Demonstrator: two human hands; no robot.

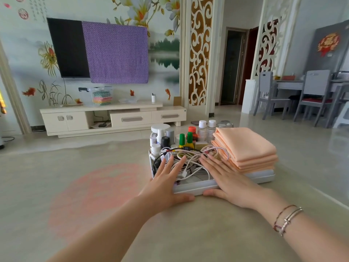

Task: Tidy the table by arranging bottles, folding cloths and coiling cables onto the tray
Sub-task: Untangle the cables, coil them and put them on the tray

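Tray [192, 190]: I find it on the table [94, 186], near edge toward me, fully loaded.
Bottles [188, 137]: standing upright in the tray's far part; two clear ones at the back.
Cloths [245, 146]: peach, folded and stacked on the tray's right side.
Cables [190, 163]: all in the tray's near part, but a loose tangle rather than neat coils.
Left hand [166, 178]: fingers straight, flat on the cables, thumb at the tray's front wall; grips nothing.
Right hand [226, 178]: likewise flat, fingers on cables, thumb at the front wall.
Progress: I judge it nearly complete; only cable coiling looks outstanding.
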